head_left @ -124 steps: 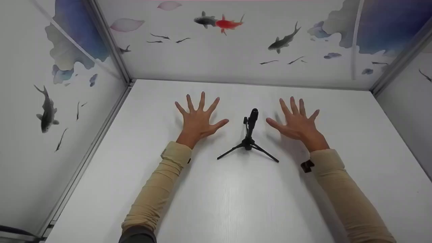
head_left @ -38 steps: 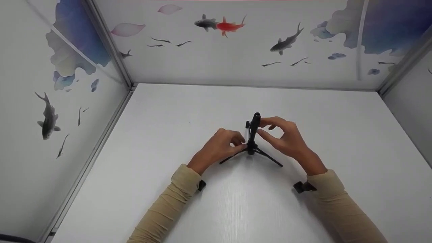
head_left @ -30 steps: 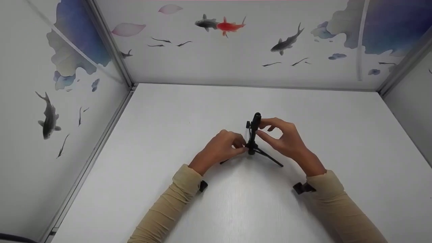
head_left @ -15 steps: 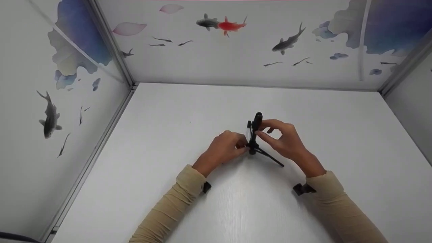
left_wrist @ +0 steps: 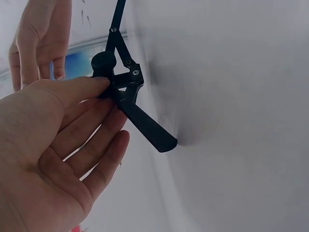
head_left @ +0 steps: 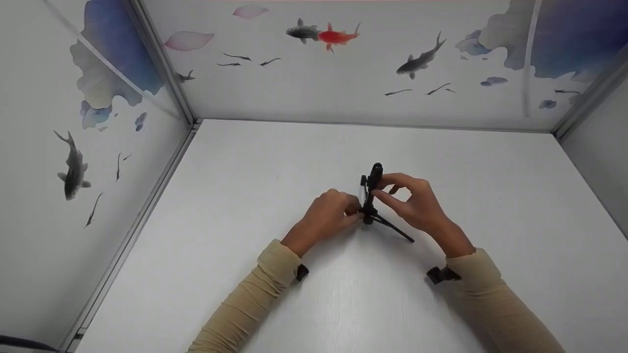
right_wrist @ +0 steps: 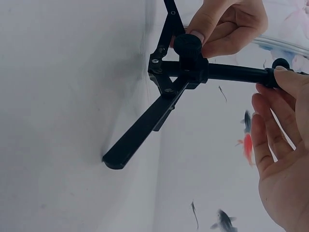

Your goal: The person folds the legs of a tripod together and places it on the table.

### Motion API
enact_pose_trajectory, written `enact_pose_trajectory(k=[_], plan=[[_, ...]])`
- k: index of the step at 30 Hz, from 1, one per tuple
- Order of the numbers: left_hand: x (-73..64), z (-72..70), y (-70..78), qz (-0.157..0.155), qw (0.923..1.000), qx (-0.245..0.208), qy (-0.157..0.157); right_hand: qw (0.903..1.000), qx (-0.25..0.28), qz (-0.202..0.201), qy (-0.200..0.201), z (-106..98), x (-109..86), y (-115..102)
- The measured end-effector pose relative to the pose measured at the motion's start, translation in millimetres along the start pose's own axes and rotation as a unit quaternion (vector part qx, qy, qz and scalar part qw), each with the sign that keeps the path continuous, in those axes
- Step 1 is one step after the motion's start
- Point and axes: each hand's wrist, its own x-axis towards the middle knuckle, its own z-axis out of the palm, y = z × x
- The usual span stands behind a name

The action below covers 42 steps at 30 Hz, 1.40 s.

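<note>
A small black tripod (head_left: 368, 215) stands upright on the white table, its legs spread. Low on its left side, my left hand (head_left: 324, 215) pinches the hub beside the round knob (left_wrist: 104, 62), thumb in front and fingers behind. My right hand (head_left: 419, 206) holds the upper part of the post (right_wrist: 236, 72) between thumb and fingertips, below the tripod's head (head_left: 376, 171). One leg (right_wrist: 137, 133) reaches down to the tabletop in the right wrist view. From the head view, my left hand hides the left leg.
White panels printed with fish border the table (head_left: 235, 162) at the back (head_left: 314, 103) and on both sides. A metal frame rail (head_left: 147, 196) runs along the left edge. Both wrists carry a small black camera (head_left: 436, 274) under tan sleeves (head_left: 245, 299).
Both hands were spread on either side of the tripod; they have come in and taken hold of it. Lately the left hand has edged right, covering the left leg; the tripod stays upright.
</note>
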Motion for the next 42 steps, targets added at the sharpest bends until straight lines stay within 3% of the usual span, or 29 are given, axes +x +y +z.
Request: enact_pose_trajectory(k=[15,35,42], plan=[[0.5,-1.1,0.9,0.025,0.9996,0.001,0.015,1.0,0.002,0.006,-0.002,-1.7,0.5,-0.4],[-1.1,-1.5,-0.1,0.058,0.996,-0.021,0.064,0.9999,0.003,0.012,0.003,-0.5,0.4,3.5],[-1.8,-1.9,1.4,0.06,0.9945,-0.004,0.086,0.9999,0.002,0.012,-0.001,-2.2,0.6,1.1]])
